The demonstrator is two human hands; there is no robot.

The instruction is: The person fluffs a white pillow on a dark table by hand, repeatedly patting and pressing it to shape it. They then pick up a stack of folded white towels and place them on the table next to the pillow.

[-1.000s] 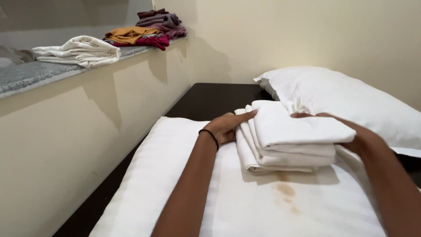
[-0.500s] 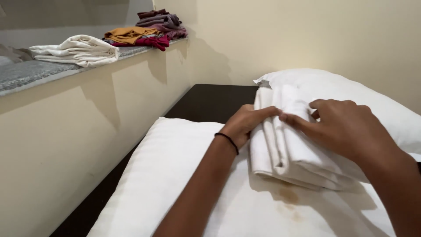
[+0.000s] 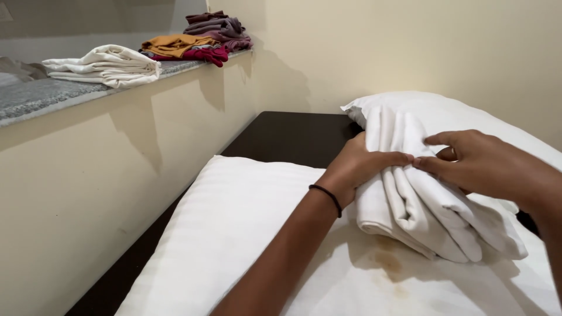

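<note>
A folded white sheet (image 3: pixel 422 210) lies tilted on a white striped pillow (image 3: pixel 234 228), its layered edge facing me. My left hand (image 3: pixel 360 167), with a black band on the wrist, grips the sheet's left side, fingers pressed over the top folds. My right hand (image 3: pixel 480 164) rests on the sheet's right side, its fingertips meeting the left hand's on the top fold. A brownish stain (image 3: pixel 387 260) shows on the pillow just below the sheet.
A second white pillow (image 3: pixel 445 111) lies behind against the cream wall. Dark wood bed surface (image 3: pixel 287 137) shows between pillow and wall. A stone ledge (image 3: pixel 35 99) at left carries a folded white cloth (image 3: pixel 105 65) and piled orange, red and purple clothes (image 3: pixel 199 38).
The folded sheet has been turned from lying flat to tilted on its edge. Both hands moved from its sides to its top, fingertips now meeting.
</note>
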